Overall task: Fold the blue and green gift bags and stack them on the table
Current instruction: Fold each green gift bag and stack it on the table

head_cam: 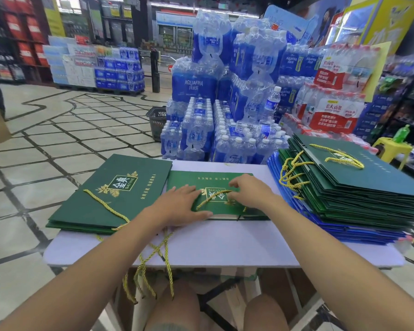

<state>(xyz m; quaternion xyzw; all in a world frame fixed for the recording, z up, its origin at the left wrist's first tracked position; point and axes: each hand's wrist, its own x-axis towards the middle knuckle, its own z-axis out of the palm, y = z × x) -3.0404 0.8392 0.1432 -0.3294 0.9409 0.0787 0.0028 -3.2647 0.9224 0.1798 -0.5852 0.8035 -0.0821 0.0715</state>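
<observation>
1. A bright green flat-folded paper gift bag (220, 207) with a gold logo lies in the middle of the pale white table (213, 244), its logo upside down to the camera
2. The left hand (179, 204) lies flat on the bag's left part, fingers straight and spread, thumb along the near edge, gripping nothing
3. The right hand (247, 187) rests on the bag's right part with bent fingers touching the logo beside the twisted gold cord handle (210, 199) (whether it pinches the cord I cannot tell)
4. Left of that bag sits a low stack of dark green folded paper bags (89, 206), overhanging the table's left edge
5. At the right stands a tall pile of dark green flat bags (359, 187) on top of bright blue flat bags (368, 236)
6. Loose gold cords (153, 256) hang over the table's near edge
7. Shrink-wrapped packs of blue-labelled water bottles (196, 89) are stacked behind the table
</observation>
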